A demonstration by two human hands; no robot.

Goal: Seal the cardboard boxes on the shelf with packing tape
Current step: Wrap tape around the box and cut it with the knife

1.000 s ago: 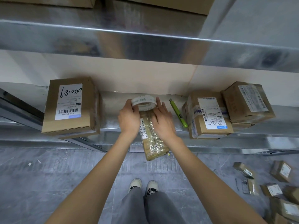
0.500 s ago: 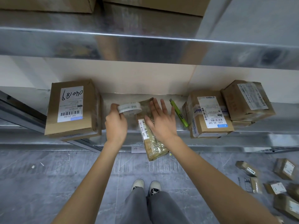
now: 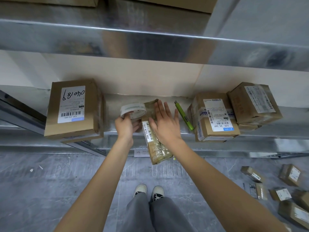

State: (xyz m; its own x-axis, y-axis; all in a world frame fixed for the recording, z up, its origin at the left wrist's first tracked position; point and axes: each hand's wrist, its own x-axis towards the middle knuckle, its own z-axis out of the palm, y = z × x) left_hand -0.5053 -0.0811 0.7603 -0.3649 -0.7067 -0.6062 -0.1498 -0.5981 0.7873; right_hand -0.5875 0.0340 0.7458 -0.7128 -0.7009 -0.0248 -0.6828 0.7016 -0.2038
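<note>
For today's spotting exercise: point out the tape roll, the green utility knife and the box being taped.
tape roll [image 3: 133,110], head view, outer band.
green utility knife [image 3: 184,115], head view, handle.
narrow box [image 3: 159,152], head view, taped near end.

Narrow taped box [image 3: 158,148] overhanging shelf edge; tape roll [image 3: 133,110] touching its far end.

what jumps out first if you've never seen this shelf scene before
At the shelf's middle, the left hand grips a white tape roll while the right hand presses flat on a narrow tape-wrapped box that juts over the shelf edge. A bright green utility knife lies just right of it, and a large box with a handwritten label sits far left.
</note>
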